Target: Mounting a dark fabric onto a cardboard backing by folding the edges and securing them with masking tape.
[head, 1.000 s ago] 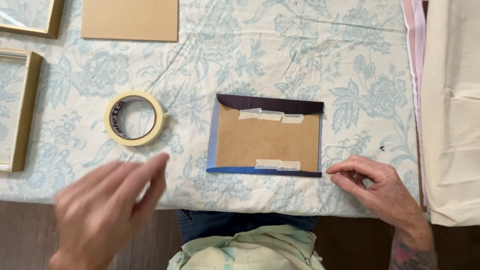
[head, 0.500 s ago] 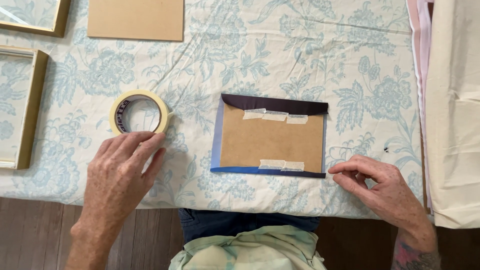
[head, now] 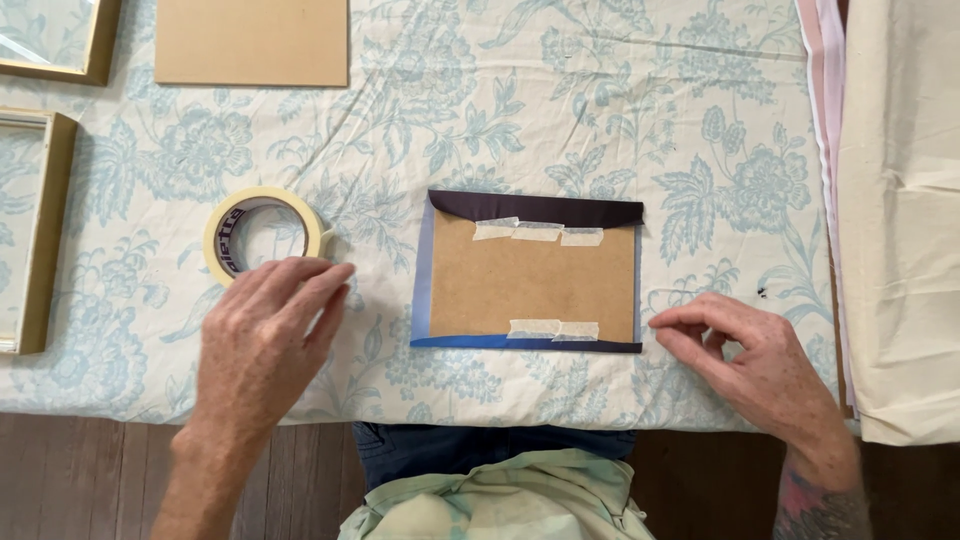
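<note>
We find the tape roll (head: 262, 236) left of the taped board (head: 530, 272), touching our spread, empty left hand (head: 265, 340); our loosely curled, empty right hand (head: 755, 365) rests beside the board's lower right corner.

Cream tape roll (head: 264, 233) lies flat — left of the taped brown board (head: 533, 276).

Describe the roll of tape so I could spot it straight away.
On the blue-flowered tablecloth, look left of the taped brown board in the middle. The tape roll lies flat there, just beyond the fingertips of the left hand. It is the only round thing: a cream ring among flat rectangles.
</note>
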